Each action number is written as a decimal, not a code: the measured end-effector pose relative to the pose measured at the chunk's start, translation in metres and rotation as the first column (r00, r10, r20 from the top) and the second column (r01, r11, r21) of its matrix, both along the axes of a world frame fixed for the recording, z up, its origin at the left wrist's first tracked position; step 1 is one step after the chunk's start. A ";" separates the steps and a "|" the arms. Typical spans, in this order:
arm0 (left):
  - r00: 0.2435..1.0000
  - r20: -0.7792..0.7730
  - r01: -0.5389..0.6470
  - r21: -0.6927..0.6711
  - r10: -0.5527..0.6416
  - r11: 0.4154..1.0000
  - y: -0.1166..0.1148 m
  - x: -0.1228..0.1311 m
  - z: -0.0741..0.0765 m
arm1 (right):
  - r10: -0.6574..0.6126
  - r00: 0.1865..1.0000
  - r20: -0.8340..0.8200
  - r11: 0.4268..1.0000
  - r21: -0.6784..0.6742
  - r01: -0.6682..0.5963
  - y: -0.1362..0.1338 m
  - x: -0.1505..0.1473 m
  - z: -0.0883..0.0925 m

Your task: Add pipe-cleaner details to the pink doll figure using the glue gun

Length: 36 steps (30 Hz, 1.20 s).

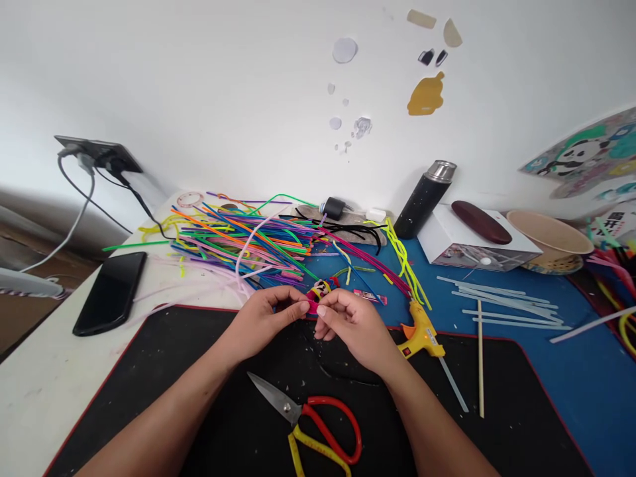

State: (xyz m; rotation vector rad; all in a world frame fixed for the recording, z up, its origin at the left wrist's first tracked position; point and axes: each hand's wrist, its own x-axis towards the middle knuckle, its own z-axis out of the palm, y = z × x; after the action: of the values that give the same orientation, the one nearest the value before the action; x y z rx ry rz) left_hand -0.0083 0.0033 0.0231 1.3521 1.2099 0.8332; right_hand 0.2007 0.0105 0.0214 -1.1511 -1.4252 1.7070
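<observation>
Between both hands, over the mat's far part, is a small bright pink pipe cleaner piece (313, 307). My left hand (271, 321) pinches its left end between thumb and index finger. From the other side, the thumb and index finger of my right hand (352, 324) close on its right end, with the remaining fingers curled. Just behind the fingertips lies a small colourful figure (322, 287) in yellow, white, black and red, partly hidden by the hands. Scissors (298, 411) with one red and one yellow handle rest on the black mat (218, 424) below the hands.
A heap of coloured pipe cleaners (248, 238) spreads behind the hands. To the right are a yellow glue gun (421, 331), glue sticks (507, 305), a wooden stick (480, 358), a black flask (424, 199) and a white box (477, 245). A phone (112, 291) lies left.
</observation>
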 end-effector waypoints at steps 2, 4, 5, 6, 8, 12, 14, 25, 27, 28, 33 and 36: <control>1.000 0.006 -0.019 0.002 0.019 1.000 0.000 0.001 0.000 | 0.004 1.000 0.023 1.000 0.021 -0.005 0.000 0.000 -0.002; 0.998 0.035 -0.056 -0.013 0.057 0.998 0.000 0.002 -0.001 | -0.011 0.997 0.073 0.997 0.081 0.005 -0.001 -0.001 -0.004; 0.996 0.049 -0.073 -0.027 0.074 0.997 0.000 0.003 -0.002 | -0.030 0.993 0.114 0.991 0.136 0.014 -0.002 -0.001 -0.005; 0.994 0.060 -0.085 -0.040 0.087 0.996 0.000 0.004 -0.003 | -0.052 0.985 0.162 0.979 0.205 0.018 -0.002 -0.001 -0.007; 0.993 0.077 -0.089 -0.058 0.094 0.994 0.000 0.005 -0.003 | -0.087 0.964 0.253 0.936 0.353 -0.008 -0.004 -0.001 -0.008; 0.995 0.087 -0.050 -0.086 0.057 0.995 -0.002 0.008 -0.003 | -0.103 0.936 0.336 0.845 0.527 -0.096 -0.007 -0.002 -0.009; 0.994 0.096 -0.043 -0.114 0.055 0.992 -0.003 0.009 -0.004 | -0.117 0.925 0.361 0.816 0.565 -0.118 -0.007 -0.002 -0.008; 0.979 0.193 -0.027 -0.212 0.069 0.977 -0.003 0.011 -0.004 | -0.124 0.898 0.421 0.781 0.600 -0.174 -0.005 0.000 -0.006; 0.976 0.204 -0.033 -0.217 0.078 0.976 -0.003 0.011 -0.004 | -0.118 0.903 0.414 0.785 0.595 -0.170 -0.005 -0.001 -0.005; 0.974 0.212 -0.035 -0.225 0.084 0.974 -0.003 0.011 -0.004 | -0.114 0.904 0.411 0.791 0.589 -0.168 -0.005 -0.001 -0.005; 0.960 0.254 -0.034 -0.306 0.116 0.951 -0.004 0.011 -0.006 | -0.107 0.901 0.420 0.815 0.556 -0.163 -0.006 -0.001 -0.003; 0.953 0.270 -0.039 -0.329 0.134 0.943 -0.005 0.011 -0.006 | -0.101 0.895 0.434 0.812 0.556 -0.178 -0.005 0.000 -0.002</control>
State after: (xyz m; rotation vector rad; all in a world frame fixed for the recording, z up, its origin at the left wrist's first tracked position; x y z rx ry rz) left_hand 0.0024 -0.0014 0.0169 0.8832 1.1221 0.8230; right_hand 0.2010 0.0051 0.0191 -1.1859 -2.0792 0.9092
